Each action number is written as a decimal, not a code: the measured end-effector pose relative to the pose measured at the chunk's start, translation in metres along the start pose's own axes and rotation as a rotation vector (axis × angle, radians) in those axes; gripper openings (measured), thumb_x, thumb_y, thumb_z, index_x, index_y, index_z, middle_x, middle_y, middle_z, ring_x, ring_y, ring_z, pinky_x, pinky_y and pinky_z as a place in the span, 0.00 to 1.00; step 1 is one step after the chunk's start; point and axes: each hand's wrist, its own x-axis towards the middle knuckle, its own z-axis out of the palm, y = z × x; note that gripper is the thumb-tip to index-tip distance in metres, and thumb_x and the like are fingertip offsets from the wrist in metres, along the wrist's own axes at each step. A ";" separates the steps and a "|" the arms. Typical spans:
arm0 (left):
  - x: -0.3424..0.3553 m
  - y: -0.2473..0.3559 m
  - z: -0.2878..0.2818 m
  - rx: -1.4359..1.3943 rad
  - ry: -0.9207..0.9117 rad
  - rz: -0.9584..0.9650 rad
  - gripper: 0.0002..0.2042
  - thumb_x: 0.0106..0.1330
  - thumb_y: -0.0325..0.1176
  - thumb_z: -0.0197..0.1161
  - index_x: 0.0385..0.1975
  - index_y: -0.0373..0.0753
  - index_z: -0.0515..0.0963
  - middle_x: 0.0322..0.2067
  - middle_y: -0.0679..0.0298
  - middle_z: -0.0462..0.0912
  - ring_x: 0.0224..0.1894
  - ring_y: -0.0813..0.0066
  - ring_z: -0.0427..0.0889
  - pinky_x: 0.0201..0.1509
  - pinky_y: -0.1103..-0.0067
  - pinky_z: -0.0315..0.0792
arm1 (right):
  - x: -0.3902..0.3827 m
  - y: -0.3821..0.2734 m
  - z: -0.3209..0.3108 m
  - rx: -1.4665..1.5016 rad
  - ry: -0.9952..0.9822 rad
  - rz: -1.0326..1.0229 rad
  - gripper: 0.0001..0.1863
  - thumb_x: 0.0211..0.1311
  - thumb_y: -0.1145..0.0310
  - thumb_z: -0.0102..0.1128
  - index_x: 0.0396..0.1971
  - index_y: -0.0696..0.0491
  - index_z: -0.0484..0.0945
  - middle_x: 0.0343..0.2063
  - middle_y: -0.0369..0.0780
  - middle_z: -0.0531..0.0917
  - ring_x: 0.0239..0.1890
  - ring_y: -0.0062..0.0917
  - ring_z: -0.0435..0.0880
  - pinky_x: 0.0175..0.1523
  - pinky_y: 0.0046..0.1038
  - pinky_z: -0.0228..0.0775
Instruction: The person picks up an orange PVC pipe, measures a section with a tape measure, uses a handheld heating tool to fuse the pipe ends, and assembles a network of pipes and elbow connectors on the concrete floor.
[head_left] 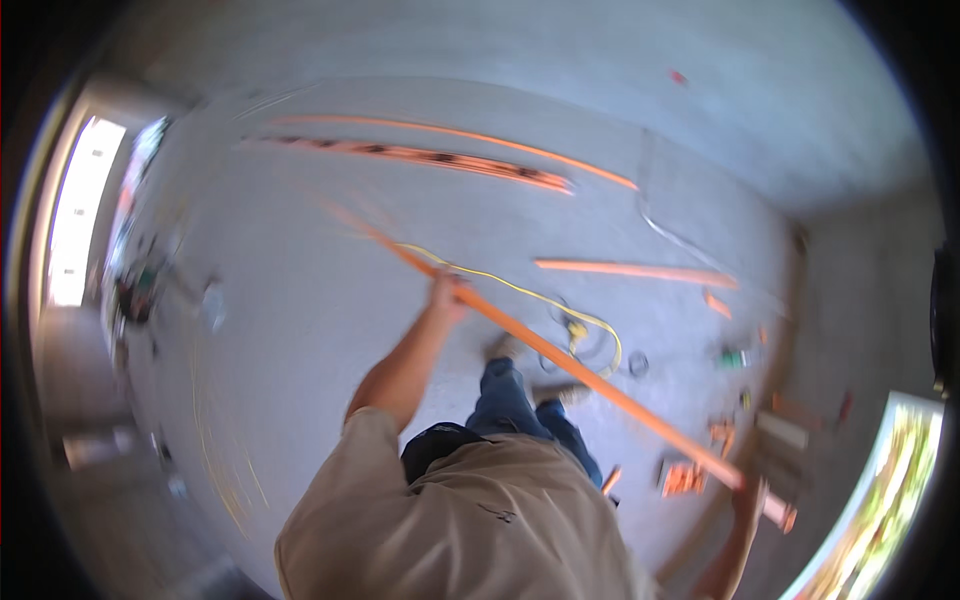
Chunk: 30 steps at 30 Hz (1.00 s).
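Observation:
A long orange pipe [560, 357] runs slantwise across the front of my body, held above the floor. My left hand [447, 290] is closed round it toward its far left part, arm stretched forward. Near its other end, at the lower right, my right hand [748, 497] grips the same pipe. A short piece of the pipe sticks out past that hand. Motion blurs the far left end, so its tip is unclear.
On the grey floor ahead lie a dark-banded bundle of orange pipes [430, 158], a thin orange length [500, 141] and another orange pipe [640, 271]. A yellow cord [525, 289] curls near my feet. An open box of orange pieces [683, 478] sits at right, near the wall.

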 end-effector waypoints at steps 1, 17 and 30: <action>0.013 0.015 -0.027 0.081 -0.063 0.133 0.15 0.66 0.40 0.65 0.24 0.47 0.65 0.19 0.69 0.66 0.21 0.72 0.69 0.29 0.69 0.70 | 0.027 -0.006 0.002 0.037 -0.171 0.081 0.11 0.55 0.64 0.63 0.34 0.56 0.81 0.35 0.51 0.83 0.41 0.51 0.80 0.49 0.50 0.71; -0.074 -0.169 0.119 2.180 -0.428 0.107 0.18 0.66 0.40 0.67 0.50 0.34 0.79 0.33 0.61 0.84 0.36 0.71 0.84 0.40 0.75 0.78 | 0.175 -0.224 -0.093 0.150 -0.268 -0.248 0.07 0.62 0.65 0.57 0.33 0.45 0.85 0.30 0.34 0.88 0.35 0.28 0.89 0.42 0.33 0.71; -0.006 -0.380 0.238 2.529 -1.968 0.025 0.15 0.60 0.42 0.63 0.39 0.38 0.84 0.36 0.52 0.86 0.43 0.51 0.84 0.52 0.62 0.77 | 0.360 -0.095 -0.030 0.152 -0.596 -0.174 0.09 0.60 0.62 0.65 0.39 0.44 0.87 0.40 0.34 0.89 0.47 0.29 0.88 0.50 0.36 0.74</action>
